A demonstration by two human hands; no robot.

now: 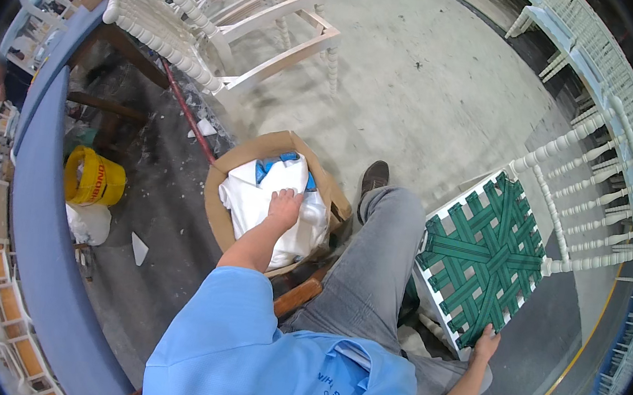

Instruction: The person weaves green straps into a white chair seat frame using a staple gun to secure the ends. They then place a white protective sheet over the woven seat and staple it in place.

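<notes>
My left hand (pixel 285 206) lies on soft white sheet material (pixel 243 197) that fills a round-looking cardboard box (pixel 214 221) at my left knee. Its fingers look apart, with the tips resting on the white folds. Something blue (pixel 264 170) shows among the folds. On my right stands a white chair (pixel 568 264) with turned spindles in its back. Green woven webbing (pixel 492 251) crosses its seat frame. My right hand (pixel 486 340) is closed round the near corner of that seat, thumb on top; its other fingertips are partly hidden.
A blue padded table edge (pixel 39 191) curves along my left. Beside it sit a yellow bucket (pixel 98 178) and a white bag (pixel 88 224). White chair frames (pixel 271 46) stand beyond the box. More white chairs (pixel 608 66) line the far right. White scraps (pixel 139 248) lie on the floor.
</notes>
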